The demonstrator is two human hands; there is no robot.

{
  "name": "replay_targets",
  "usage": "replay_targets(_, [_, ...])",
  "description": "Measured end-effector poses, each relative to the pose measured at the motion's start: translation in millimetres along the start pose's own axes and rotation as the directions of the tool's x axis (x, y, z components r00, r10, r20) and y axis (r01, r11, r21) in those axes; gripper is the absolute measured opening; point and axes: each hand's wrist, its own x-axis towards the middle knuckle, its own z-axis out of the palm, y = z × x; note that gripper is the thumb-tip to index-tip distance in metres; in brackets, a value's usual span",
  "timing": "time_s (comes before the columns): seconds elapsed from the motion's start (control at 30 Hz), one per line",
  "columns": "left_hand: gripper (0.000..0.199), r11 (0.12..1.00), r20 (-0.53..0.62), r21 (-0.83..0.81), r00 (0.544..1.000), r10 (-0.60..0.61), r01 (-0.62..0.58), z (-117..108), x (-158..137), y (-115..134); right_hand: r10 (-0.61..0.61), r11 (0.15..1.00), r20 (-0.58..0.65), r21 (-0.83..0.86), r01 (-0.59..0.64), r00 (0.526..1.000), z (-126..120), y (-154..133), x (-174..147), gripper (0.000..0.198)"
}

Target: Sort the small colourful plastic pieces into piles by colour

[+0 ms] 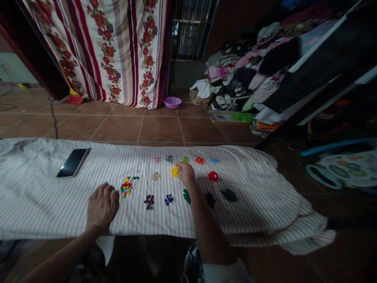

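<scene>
My right hand (186, 173) reaches over the striped cloth, its fingertips pinched together at the edge of a small pile of yellow pieces (174, 171). Whatever is between those fingers is too small to make out. Resting palm down, my left hand (102, 204) has its fingers stretched out and holds nothing. Just right of it lies a mixed pile of small coloured pieces (126, 187). Single-colour piles surround my right hand: beige (155, 176), red (213, 176), orange (199, 160), blue-violet (169, 199), maroon (149, 202) and green (186, 195), the last partly behind my forearm.
A phone (73, 162) lies at the left on the striped cloth (259, 220). More piles are grey (169, 158), lime (185, 159), light blue (214, 160) and black (229, 195). Beyond, the tiled floor holds a purple basin (172, 102) and heaped clothes (235, 74).
</scene>
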Motion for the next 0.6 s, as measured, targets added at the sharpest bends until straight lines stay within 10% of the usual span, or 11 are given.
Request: replay_targets(0.6, [0.024, 0.998, -0.046, 0.038, 0.998, -0.052, 0.053, -1.0, 0.6, 8.1, -0.046, 0.994, 0.011, 0.095, 0.045, 0.999, 2.4, 2.3, -1.0, 0.041])
